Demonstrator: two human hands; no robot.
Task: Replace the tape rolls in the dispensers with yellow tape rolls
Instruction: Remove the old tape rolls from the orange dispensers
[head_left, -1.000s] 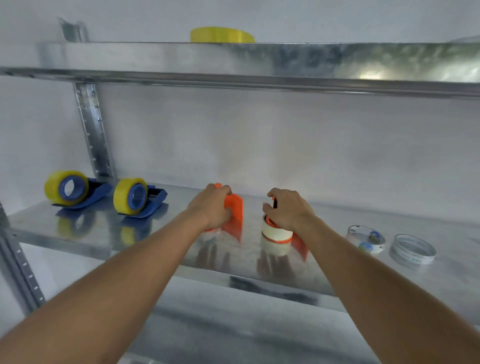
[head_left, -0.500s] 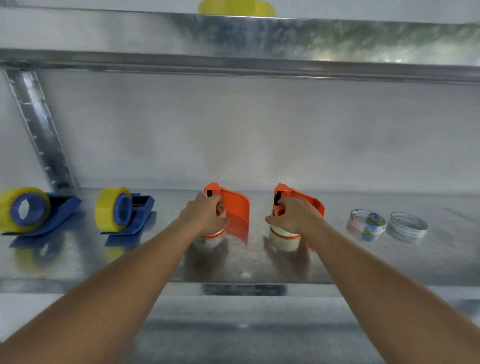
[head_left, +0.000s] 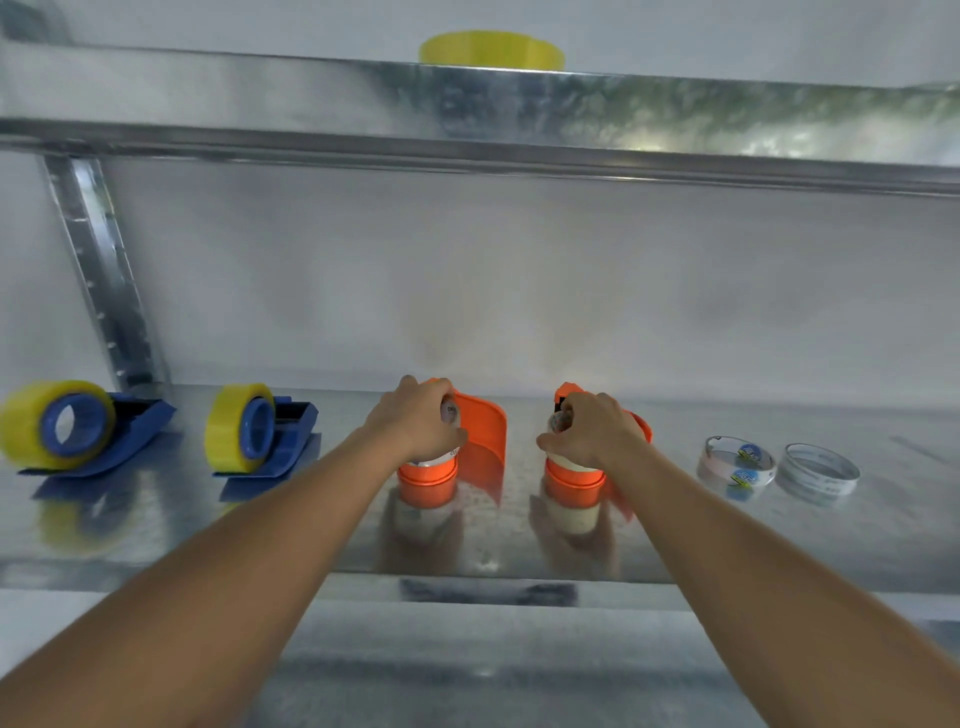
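Far left of frame: two blue dispensers (head_left: 130, 436) stand on the metal shelf (head_left: 156, 540), each already carrying a yellow roll (head_left: 36, 421); by the look of it that half of the job is done.
Left of centre: the left hand (head_left: 415, 423) has its grip curled over the top of a pale tape roll (head_left: 431, 460) that sits on the hub of the left orange dispenser (head_left: 480, 441), which stands on end on the shelf.
Right of centre: the right hand (head_left: 592, 434) has its grip curled round a second pale roll (head_left: 563, 460) on the right orange dispenser (head_left: 574, 483), thumb toward frame centre.
Roll against grip: each pale roll lies directly under its palm, its lower edge showing below the fingers, orange hub beneath.
Step in hand: most likely lifting both old rolls off their hubs at once.
Next move calls for: a straight upward pull, with the dispensers kept from tipping.
Right of frame: two clear rolls (head_left: 735, 460) lie flat on the shelf, apart from both hands.
Top centre: spare yellow tape (head_left: 491, 49) rests on the upper shelf (head_left: 675, 114), well above the hands.
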